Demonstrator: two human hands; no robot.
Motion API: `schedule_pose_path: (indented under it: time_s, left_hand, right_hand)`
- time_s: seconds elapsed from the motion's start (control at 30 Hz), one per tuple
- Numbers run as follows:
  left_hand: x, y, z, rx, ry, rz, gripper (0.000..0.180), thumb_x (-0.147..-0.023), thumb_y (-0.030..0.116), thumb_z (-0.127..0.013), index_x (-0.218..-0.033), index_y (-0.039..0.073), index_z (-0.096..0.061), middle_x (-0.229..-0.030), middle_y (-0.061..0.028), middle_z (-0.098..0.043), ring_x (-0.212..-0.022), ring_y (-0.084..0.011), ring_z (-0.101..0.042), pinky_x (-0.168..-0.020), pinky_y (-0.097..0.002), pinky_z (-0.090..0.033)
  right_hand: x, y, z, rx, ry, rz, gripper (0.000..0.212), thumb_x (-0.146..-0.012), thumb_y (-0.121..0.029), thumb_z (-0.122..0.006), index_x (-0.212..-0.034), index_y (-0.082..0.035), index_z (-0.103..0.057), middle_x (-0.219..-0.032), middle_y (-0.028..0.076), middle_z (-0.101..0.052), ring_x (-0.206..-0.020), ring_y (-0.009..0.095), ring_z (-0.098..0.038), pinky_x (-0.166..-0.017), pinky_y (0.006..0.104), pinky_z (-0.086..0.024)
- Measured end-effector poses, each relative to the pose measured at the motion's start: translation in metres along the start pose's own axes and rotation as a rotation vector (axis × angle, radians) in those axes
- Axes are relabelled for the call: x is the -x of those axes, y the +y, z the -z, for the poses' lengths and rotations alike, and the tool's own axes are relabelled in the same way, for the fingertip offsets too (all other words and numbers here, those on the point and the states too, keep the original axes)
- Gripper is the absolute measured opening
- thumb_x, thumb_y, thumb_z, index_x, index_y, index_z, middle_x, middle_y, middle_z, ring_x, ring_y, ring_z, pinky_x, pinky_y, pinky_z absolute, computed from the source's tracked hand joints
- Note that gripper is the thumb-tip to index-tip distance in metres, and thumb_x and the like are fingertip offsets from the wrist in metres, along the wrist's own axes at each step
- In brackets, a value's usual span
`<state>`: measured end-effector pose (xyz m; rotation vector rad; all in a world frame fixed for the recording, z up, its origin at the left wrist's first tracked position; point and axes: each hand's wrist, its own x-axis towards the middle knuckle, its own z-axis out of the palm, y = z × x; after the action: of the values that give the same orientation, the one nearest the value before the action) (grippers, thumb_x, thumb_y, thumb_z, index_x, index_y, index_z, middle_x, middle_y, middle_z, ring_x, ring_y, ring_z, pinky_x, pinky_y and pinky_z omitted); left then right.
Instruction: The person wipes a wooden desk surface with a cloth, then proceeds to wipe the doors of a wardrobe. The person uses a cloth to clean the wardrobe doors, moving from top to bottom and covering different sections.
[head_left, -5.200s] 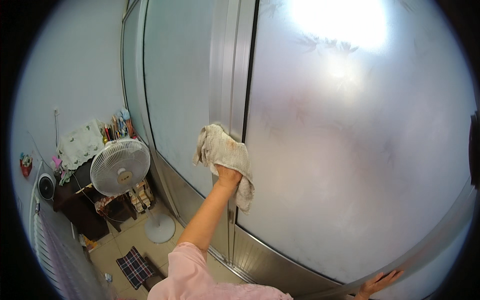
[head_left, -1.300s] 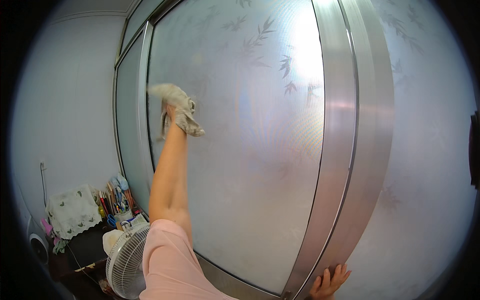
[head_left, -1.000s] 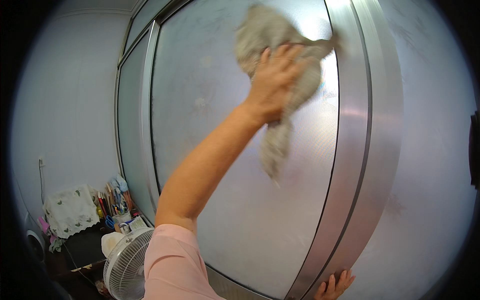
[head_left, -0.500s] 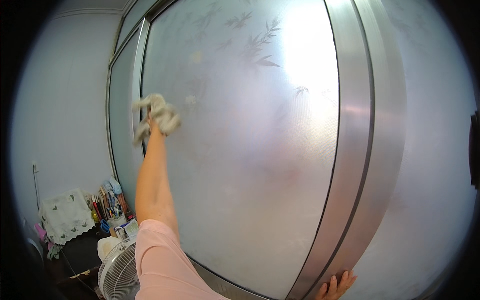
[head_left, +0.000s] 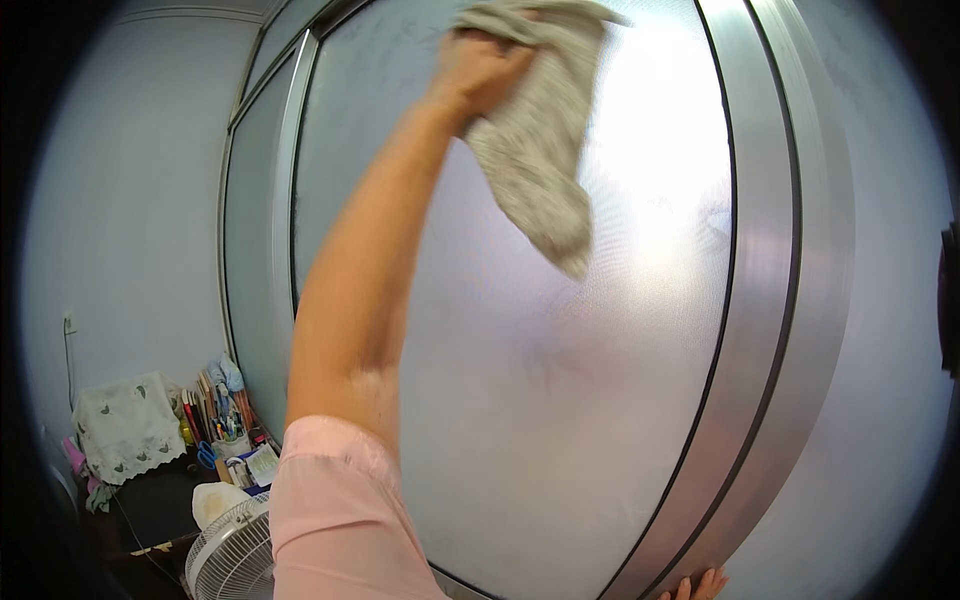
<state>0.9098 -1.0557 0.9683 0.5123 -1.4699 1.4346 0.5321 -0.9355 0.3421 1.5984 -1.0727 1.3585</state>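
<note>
High before a frosted glass panel (head_left: 520,420), a beige cloth (head_left: 540,150) hung blurred from the left hand (head_left: 482,75), its fingers clenched around it; low on the right, the right hand (head_left: 697,586), fingers released, rested against the metal frame (head_left: 760,250), while at lower left a white fan (head_left: 235,558) stood near a dark worktop (head_left: 152,502) bearing a patterned white cover (head_left: 125,428)

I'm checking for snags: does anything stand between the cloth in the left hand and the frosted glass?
Nothing visible does: the cloth, gripped by the left hand, is in front of the frosted glass. The white fan shows lower left, away from the cloth.
</note>
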Motion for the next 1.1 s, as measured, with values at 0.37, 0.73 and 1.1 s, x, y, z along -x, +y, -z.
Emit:
schedule_pose_path:
  time_s: [0.37, 0.73, 1.1]
  left_hand:
    - [0.224, -0.192, 0.012, -0.034, -0.452, 1.228, 0.06, -0.095, 0.05, -0.031, -0.139, 0.01, -0.04, -0.142, -0.0099, -0.042, -0.129, -0.0258, -0.039, -0.104, -0.0357, -0.032]
    - [0.12, 0.164, 0.019, 0.216, -0.024, -0.105, 0.063, -0.076, 0.056, -0.065, -0.126, 0.018, -0.056, -0.14, -0.0153, -0.043, -0.132, -0.0458, -0.032, -0.099, -0.0643, -0.028]
    - [0.289, -0.057, 0.046, 0.016, 0.038, 0.873, 0.06, -0.095, 0.049, -0.04, -0.134, 0.004, -0.045, -0.136, -0.0254, -0.042, -0.124, -0.0397, -0.04, -0.104, -0.0441, -0.032]
  right_hand:
    - [-0.005, -0.001, 0.0, -0.015, 0.023, 0.011, 0.04, -0.09, -0.019, -0.054, -0.126, -0.004, -0.049, -0.135, 0.031, -0.041, -0.123, 0.055, -0.038, -0.103, 0.0642, -0.024]
    - [-0.005, 0.0, -0.008, -0.015, 0.027, 0.017, 0.041, -0.09, -0.021, -0.054, -0.127, -0.004, -0.049, -0.136, 0.03, -0.042, -0.124, 0.054, -0.038, -0.104, 0.0642, -0.024]
    - [-0.005, 0.002, -0.014, -0.064, -0.012, 0.012, 0.042, -0.091, -0.025, -0.053, -0.127, -0.003, -0.049, -0.138, 0.03, -0.038, -0.128, 0.053, -0.033, -0.106, 0.0642, -0.021]
